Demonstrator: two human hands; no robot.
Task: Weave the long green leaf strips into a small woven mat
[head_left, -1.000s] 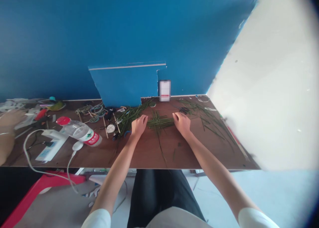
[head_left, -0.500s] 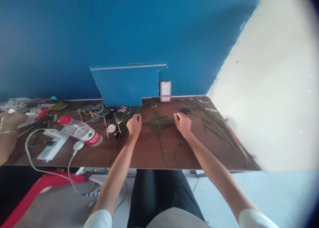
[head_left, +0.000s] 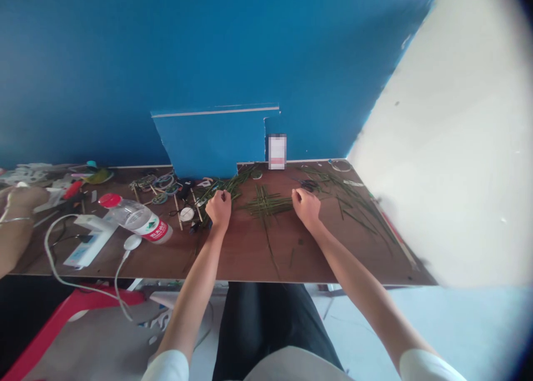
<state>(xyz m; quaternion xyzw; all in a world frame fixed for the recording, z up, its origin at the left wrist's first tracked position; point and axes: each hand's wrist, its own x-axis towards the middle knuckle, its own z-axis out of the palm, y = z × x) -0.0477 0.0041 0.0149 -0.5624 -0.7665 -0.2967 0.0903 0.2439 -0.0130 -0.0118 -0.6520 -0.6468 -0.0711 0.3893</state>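
A small mat of crossed green strips (head_left: 265, 205) lies on the brown table (head_left: 250, 253) between my hands. My right hand (head_left: 306, 207) rests at the mat's right edge, fingers curled down onto the strip ends. My left hand (head_left: 219, 209) is left of the mat, fingers closed in a pinch at a bundle of loose green strips (head_left: 222, 189) that runs up toward the wall. What the pinch holds is too small to make out.
More loose green strips (head_left: 353, 203) spread over the right of the table. A clear water bottle with a red cap (head_left: 135, 220), a white power strip (head_left: 89, 239) with cables, and several small rings and sticks (head_left: 166, 189) lie left. Another person's arm (head_left: 16, 220) is at far left.
My left hand has left the mat's left edge, moved left to the loose strip bundle and closed into a pinch. My right hand has stayed put.
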